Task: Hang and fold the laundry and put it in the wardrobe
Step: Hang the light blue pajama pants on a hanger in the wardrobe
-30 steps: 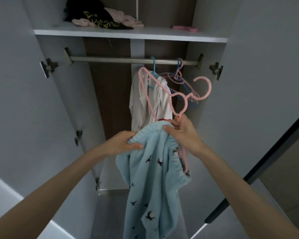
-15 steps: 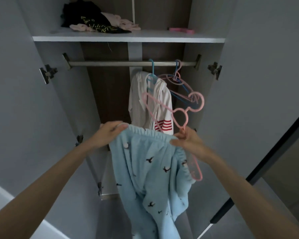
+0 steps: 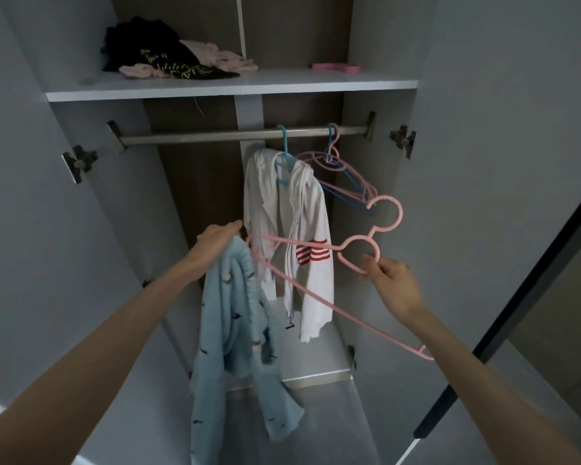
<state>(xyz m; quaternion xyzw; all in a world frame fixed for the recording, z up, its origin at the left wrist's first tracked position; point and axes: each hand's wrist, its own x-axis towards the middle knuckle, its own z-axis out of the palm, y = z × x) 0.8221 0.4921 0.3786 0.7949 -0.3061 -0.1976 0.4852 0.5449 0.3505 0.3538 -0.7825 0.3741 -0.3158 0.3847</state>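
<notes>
Pale blue fleece garment [image 3: 228, 317], printed with small dark birds, hangs bunched in front of the open wardrobe [image 3: 483, 162]. The left hand [image 3: 217, 238] holds it up, fingers curled round its top edge. The right hand [image 3: 393, 283] pinches the round neck loop of a pink hanger [image 3: 400, 214] between thumb and fingertips. The hanger is tilted, with its hook up and to the right. One of its arms reaches the garment's top edge, and the other slants down past the right wrist. Behind, a white jacket [image 3: 312, 297] with red stripes hangs on a blue hanger [image 3: 285, 152] from the rail [image 3: 198, 138], with empty hangers [image 3: 342, 176] just to its right. The shelf [image 3: 232, 90] above carries a heap of clothes [image 3: 168, 55].
</notes>
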